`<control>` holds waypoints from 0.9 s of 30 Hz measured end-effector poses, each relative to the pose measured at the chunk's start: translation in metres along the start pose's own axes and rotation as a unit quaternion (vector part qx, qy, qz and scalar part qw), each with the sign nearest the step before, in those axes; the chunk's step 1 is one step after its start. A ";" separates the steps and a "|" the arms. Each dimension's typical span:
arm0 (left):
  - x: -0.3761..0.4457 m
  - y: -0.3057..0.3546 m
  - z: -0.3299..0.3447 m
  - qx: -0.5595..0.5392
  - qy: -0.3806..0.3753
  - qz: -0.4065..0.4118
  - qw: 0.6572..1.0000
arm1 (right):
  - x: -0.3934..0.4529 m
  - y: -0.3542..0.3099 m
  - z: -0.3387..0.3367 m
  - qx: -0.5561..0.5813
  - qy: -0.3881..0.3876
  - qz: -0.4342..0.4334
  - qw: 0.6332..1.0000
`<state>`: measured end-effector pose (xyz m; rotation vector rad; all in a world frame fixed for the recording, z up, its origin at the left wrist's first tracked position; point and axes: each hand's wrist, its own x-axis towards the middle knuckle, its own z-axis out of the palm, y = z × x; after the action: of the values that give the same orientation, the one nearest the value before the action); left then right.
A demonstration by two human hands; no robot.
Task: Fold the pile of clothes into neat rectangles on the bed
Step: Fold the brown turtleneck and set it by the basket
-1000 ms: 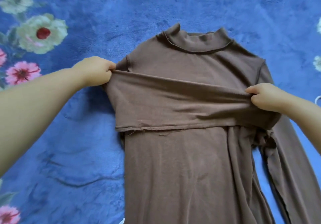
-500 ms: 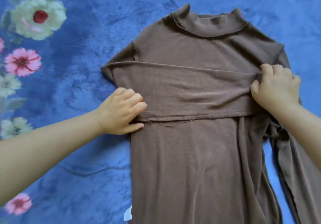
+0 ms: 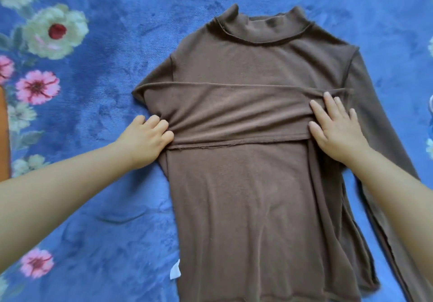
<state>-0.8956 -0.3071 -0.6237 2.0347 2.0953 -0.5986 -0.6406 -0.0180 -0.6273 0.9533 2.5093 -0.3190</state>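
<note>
A brown mock-neck top (image 3: pixel 257 184) lies face up and flat on a blue floral blanket (image 3: pixel 105 208), collar away from the person. One sleeve is folded across the chest as a horizontal band (image 3: pixel 234 114); the other sleeve (image 3: pixel 384 118) runs down the outer side of the right hand, not yet folded.

Left hand (image 3: pixel 147 140): fingers curled, knuckles bunched against the band's end where it meets the top's side edge. Fabric puckers just ahead of the fingertips. Whether cloth is actually pinched or merely pushed cannot be told from this view.

Right hand (image 3: pixel 335 125): fingers straight and spread, palm down, pressing the band's other end flat. It holds nothing.

Judged step: settling the first sleeve fold before the second.

Risks noted:
- The pucker ahead of the left fingers may be pressed in as a crease if the hand flattens without drawing the cloth outward first.
- The band's upper edge slants and extends past the shoulder seam beyond the right fingertips; left so, the final rectangle would come out uneven.
- A white tag (image 3: pixel 175 272) pokes out near the hem, well below the left hand; it may show after folding.
- The plush blanket may drag at the knit, so sliding hands could shift lower layers.
</note>
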 end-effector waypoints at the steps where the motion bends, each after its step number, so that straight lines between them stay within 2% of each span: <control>1: 0.006 0.006 -0.010 0.031 -0.062 0.009 0.998 | -0.005 0.005 -0.001 0.040 0.018 0.004 0.999; 4: 0.021 0.023 -0.041 0.075 -0.287 -0.052 0.953 | -0.033 0.028 0.001 0.141 0.134 0.057 0.979; 6: 0.035 0.037 -0.060 0.079 -0.327 -0.076 0.939 | -0.063 0.054 0.012 0.150 0.161 0.127 0.967; 7: 0.042 0.046 -0.067 0.073 -0.325 -0.085 0.939 | -0.079 0.071 0.020 0.159 0.142 0.179 0.960; 9: 0.056 0.071 -0.079 0.016 -0.270 -0.095 0.958 | -0.108 0.101 0.032 0.183 0.063 0.261 0.946; 11: 0.066 0.100 -0.088 -0.060 -0.175 -0.086 0.979 | -0.133 0.126 0.043 0.176 0.007 0.271 0.946; 13: 0.077 0.134 -0.096 -0.130 -0.063 -0.074 0.987 | -0.154 0.150 0.052 0.148 -0.008 0.286 0.947; 15: 0.090 0.164 -0.100 -0.200 0.034 -0.070 0.977 | -0.170 0.168 0.062 0.160 -0.026 0.318 0.934; 16: 0.101 0.179 -0.105 -0.229 0.060 -0.079 0.968 | -0.178 0.177 0.063 0.196 -0.039 0.334 0.921; 18: 0.114 0.192 -0.107 -0.253 0.012 -0.119 0.960 | -0.175 0.180 0.065 0.269 -0.044 0.325 0.905; 20: 0.129 0.205 -0.106 -0.249 -0.031 -0.152 0.956 | -0.167 0.194 0.051 0.294 0.032 0.321 0.900; 24: 0.151 0.221 -0.114 -0.244 -0.044 -0.196 0.949 | -0.136 0.251 0.004 0.233 0.159 0.316 0.906; 27: 0.159 0.225 -0.120 -0.239 -0.067 -0.220 0.943 | -0.107 0.289 -0.023 0.201 0.180 0.294 0.917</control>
<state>-0.6649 -0.1151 -0.6142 1.2438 2.3332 -0.2306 -0.3815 0.1420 -0.5733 2.0304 2.3404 -0.5091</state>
